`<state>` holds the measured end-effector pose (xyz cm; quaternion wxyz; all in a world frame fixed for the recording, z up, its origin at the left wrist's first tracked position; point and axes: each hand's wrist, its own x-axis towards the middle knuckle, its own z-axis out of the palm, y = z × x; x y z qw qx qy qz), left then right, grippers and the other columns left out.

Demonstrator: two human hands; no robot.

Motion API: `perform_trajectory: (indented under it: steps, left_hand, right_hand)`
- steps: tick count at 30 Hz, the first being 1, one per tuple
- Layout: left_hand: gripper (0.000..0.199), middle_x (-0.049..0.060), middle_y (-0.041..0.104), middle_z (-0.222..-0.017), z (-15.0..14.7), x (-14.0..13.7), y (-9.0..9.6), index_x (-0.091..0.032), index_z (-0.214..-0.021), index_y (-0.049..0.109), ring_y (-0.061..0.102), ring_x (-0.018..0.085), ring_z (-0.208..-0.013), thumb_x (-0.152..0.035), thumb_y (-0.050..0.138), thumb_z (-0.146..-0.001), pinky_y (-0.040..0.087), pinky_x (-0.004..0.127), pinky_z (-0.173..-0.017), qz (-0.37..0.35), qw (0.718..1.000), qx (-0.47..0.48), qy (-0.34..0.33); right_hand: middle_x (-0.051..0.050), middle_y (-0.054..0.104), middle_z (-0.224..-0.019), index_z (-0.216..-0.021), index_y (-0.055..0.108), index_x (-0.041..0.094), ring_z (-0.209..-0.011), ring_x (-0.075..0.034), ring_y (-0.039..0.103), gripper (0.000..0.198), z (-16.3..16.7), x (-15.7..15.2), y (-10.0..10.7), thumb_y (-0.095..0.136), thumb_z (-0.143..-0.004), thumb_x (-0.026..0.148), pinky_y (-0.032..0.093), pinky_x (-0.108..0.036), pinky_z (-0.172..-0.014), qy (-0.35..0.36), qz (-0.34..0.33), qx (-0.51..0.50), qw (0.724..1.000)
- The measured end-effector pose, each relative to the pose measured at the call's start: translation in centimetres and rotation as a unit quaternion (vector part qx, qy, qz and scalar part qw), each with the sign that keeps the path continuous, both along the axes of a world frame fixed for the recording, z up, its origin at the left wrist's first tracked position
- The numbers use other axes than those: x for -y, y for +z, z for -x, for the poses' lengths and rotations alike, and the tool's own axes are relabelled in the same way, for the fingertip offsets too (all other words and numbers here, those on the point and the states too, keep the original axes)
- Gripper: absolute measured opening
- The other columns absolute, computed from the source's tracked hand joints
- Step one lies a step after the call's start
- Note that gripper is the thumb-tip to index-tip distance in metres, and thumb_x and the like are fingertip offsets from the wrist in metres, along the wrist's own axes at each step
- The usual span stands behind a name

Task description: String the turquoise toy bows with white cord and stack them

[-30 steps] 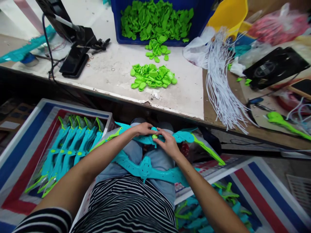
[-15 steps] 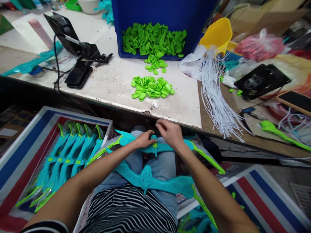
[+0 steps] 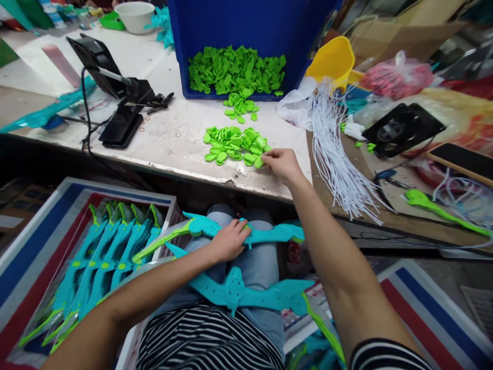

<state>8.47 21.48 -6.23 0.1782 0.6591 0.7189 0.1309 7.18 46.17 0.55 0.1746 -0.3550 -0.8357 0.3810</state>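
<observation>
Across my thighs lies a turquoise toy bow (image 3: 271, 234) with green ends. My left hand (image 3: 230, 240) is closed over its middle. A second turquoise bow (image 3: 235, 290) rests closer to my body, touched by neither hand. Up on the table, my right hand (image 3: 285, 164) pinches a small green plastic piece (image 3: 259, 161) at the right edge of a loose pile (image 3: 231, 141) of such pieces. My palm covers part of the first bow's centre.
A blue bin (image 3: 254, 23) holding many green pieces stands behind the pile. White cords (image 3: 333, 149) hang over the table edge. At left, a crate (image 3: 65, 192) carries several bagged bows. A phone (image 3: 462, 160) and black stand (image 3: 115, 77) are on the table.
My right hand has moved from above the bow up to the green pile and taken hold of a piece. My left hand has shifted slightly down, its fingers now over the bow's centre.
</observation>
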Motion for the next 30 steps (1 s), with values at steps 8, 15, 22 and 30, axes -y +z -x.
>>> perform_trajectory:
  steps: [8, 15, 22, 30]
  left_hand:
    - [0.039, 0.007, 0.07, -0.096, 5.1, -4.0, 2.2, -0.015, -0.111, 0.064, 0.063, 0.02, -0.085, -0.036, 0.056, -0.08, 0.044, 0.024, -0.072, 0.152, 0.969, 0.188, -0.043]
    - [0.043, -0.002, 0.05, -0.058, 7.8, -6.6, -0.1, -0.011, -0.066, 0.063, 0.042, 0.011, -0.058, -0.052, 0.056, -0.077, 0.031, 0.023, -0.056, 0.166, 0.934, 0.315, 0.001]
    - [0.052, -0.002, 0.052, -0.057, 7.7, -6.3, -0.8, -0.011, -0.069, 0.065, 0.044, 0.011, -0.058, -0.063, 0.058, -0.069, 0.032, 0.023, -0.055, 0.192, 0.906, 0.378, 0.017]
    - [0.058, 0.001, 0.054, -0.057, 7.4, -6.2, -1.1, -0.011, -0.066, 0.061, 0.049, 0.013, -0.056, -0.069, 0.055, -0.07, 0.035, 0.024, -0.054, 0.199, 0.896, 0.396, 0.027]
  right_hand:
    - [-0.011, 0.068, -0.092, -0.1, 0.071, 0.015, -0.083, -0.024, 0.062, 0.03, -4.4, 0.9, -0.4, 0.064, -0.077, 0.033, 0.048, -0.038, -0.082, 0.036, -0.212, 0.062, 0.975]
    - [-0.01, 0.068, -0.1, -0.095, 0.07, 0.019, -0.096, -0.027, 0.058, 0.02, -6.8, 4.7, -1.6, 0.06, -0.084, 0.032, 0.046, -0.043, -0.087, 0.119, -0.291, -0.053, 0.948]
    - [-0.011, 0.068, -0.107, -0.104, 0.066, 0.018, -0.096, -0.024, 0.059, 0.02, -14.6, 13.5, -7.5, 0.053, -0.091, 0.026, 0.05, -0.04, -0.081, 0.229, -0.316, -0.087, 0.917]
    - [-0.012, 0.067, -0.112, -0.109, 0.067, 0.016, -0.101, -0.025, 0.057, 0.024, -14.6, 13.5, -10.8, 0.052, -0.092, 0.024, 0.05, -0.041, -0.084, 0.197, -0.335, -0.081, 0.918]
